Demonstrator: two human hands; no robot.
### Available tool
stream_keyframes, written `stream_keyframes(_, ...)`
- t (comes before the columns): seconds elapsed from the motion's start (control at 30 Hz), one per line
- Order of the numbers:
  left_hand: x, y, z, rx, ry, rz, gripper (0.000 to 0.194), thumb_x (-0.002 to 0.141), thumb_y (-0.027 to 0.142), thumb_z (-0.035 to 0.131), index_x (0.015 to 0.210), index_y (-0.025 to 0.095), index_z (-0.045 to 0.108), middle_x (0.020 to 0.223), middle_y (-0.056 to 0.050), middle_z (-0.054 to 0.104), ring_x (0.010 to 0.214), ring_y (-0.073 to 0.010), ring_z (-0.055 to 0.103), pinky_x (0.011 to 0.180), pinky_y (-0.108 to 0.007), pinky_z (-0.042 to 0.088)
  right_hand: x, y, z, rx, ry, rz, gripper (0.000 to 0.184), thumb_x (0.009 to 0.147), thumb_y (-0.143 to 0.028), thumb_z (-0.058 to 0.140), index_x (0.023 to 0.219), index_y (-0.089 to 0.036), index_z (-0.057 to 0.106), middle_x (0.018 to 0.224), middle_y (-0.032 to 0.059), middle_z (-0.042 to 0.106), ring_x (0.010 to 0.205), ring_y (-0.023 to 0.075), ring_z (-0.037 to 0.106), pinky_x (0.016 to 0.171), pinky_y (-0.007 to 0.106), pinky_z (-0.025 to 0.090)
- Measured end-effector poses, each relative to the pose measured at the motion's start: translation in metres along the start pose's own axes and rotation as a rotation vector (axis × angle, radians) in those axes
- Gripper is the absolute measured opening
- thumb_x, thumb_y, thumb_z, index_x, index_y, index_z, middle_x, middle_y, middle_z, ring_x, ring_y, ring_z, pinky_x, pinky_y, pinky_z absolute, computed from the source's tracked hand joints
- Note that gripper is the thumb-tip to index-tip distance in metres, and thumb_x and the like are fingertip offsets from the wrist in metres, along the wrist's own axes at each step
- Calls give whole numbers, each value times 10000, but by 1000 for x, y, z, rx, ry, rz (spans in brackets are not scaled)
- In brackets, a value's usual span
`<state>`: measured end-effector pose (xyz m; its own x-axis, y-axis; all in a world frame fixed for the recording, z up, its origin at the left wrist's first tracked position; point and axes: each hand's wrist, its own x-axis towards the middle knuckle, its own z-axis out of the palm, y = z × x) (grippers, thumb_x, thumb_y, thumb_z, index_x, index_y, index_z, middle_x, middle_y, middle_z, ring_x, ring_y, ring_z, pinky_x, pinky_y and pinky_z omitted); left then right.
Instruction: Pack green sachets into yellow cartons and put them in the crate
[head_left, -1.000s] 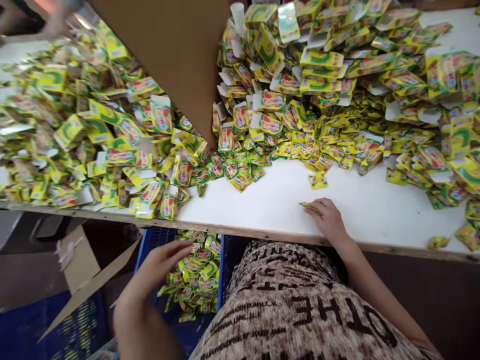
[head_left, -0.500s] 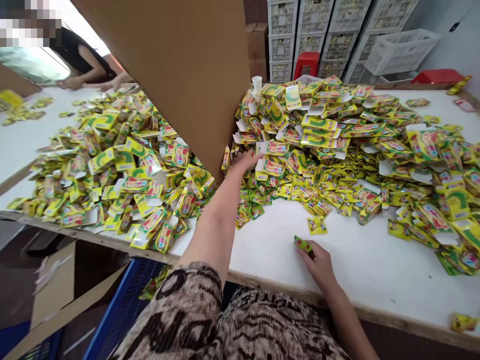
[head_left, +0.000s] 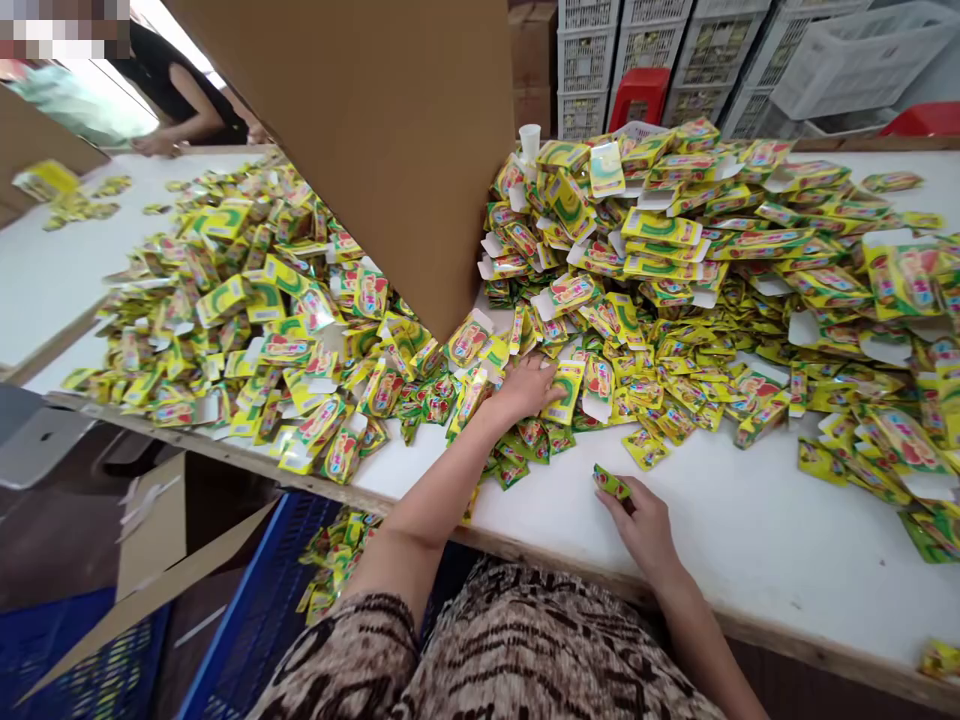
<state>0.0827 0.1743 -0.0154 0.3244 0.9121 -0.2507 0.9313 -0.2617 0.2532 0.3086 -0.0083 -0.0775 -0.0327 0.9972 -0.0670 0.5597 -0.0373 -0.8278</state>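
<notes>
My left hand (head_left: 525, 388) lies palm down on the pile just right of the cardboard sheet, its fingers spread over small yellow boxes. One yellow-green box (head_left: 564, 392) touches its fingertips, and another box (head_left: 469, 342) with a white flap leans beyond the wrist. Green sachets (head_left: 514, 468) lie under and in front of that hand. Close to the table's front edge, my right hand (head_left: 643, 520) pinches a small green sachet (head_left: 611, 483) between thumb and fingers. A yellow sachet (head_left: 645, 448) rests on the white tabletop (head_left: 555, 515) just beyond it.
A tall cardboard sheet (head_left: 390, 130) stands between two heaps of boxes. Farther back are a white cup (head_left: 529, 142), a red stool (head_left: 640, 98) and stacked white crates (head_left: 585, 62). Blue baskets (head_left: 247, 600) sit below the table at left. A person (head_left: 187, 95) works at far left.
My left hand has come back toward me from deep in the pile, and several boxes now lie nearer the front around it. My right hand still holds the green sachet.
</notes>
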Motion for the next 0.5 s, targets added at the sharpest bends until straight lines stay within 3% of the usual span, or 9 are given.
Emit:
stream_keyframes(0.07, -10, 6, -10, -86, -94, 107, 636, 864, 579, 564, 1395, 232, 520, 1484, -152, 464, 1385, -376, 401, 1141, -554, 292, 0, 0, 0, 3, -4, -2, 293, 876, -492, 586, 949, -226, 684, 872, 48, 721, 696, 219, 649, 695, 345, 536)
stream_keyframes(0.13, -23, 10, -20, -241, -188, 298, 645, 846, 582, 598, 1398, 259, 518, 1476, -112, 493, 1372, -325, 444, 1134, -456, 345, 0, -1, -1, 11, -21, 9, 292, 873, -490, 591, 940, -221, 682, 852, 42, 714, 682, 212, 636, 674, 337, 526)
stream_keyframes(0.23, -38, 5, -39, -500, -240, 496, 567, 845, 548, 627, 1344, 283, 576, 1411, -68, 574, 1284, -244, 550, 1066, -342, 427, 3, -2, -9, 52, -141, 31, 297, 847, -488, 625, 887, -200, 684, 747, 27, 687, 614, 192, 599, 595, 311, 496)
stream_keyframes(0.33, -23, -14, -58, -672, -86, 336, 493, 848, 529, 624, 1226, 215, 672, 1192, -86, 712, 1004, -227, 688, 905, -344, 520, 18, -1, -34, 127, -322, 4, 290, 819, -472, 663, 883, -192, 704, 780, 38, 702, 684, 203, 632, 610, 305, 505)
stream_keyframes(0.4, 7, -26, -65, -717, 101, 197, 440, 854, 493, 617, 1139, 172, 714, 1094, -93, 743, 950, -237, 694, 882, -362, 530, 38, 8, -63, 133, -327, -39, 294, 816, -472, 669, 940, -209, 717, 901, 65, 721, 783, 222, 655, 663, 325, 525)
stream_keyframes(0.43, 26, -30, -66, -708, 190, 154, 404, 857, 458, 615, 1110, 162, 723, 1091, -96, 741, 984, -246, 685, 909, -371, 521, 51, 16, -82, 108, -268, -61, 303, 816, -482, 665, 956, -219, 719, 949, 78, 719, 808, 229, 656, 676, 338, 529)
stream_keyframes(0.5, 67, -33, -65, -625, 319, 96, 366, 849, 379, 631, 1131, 158, 709, 1171, -107, 710, 1099, -259, 644, 989, -381, 483, 85, 39, -120, 6, 40, -80, 360, 813, -529, 641, 996, -226, 713, 1004, 107, 704, 803, 237, 648, 691, 373, 535)
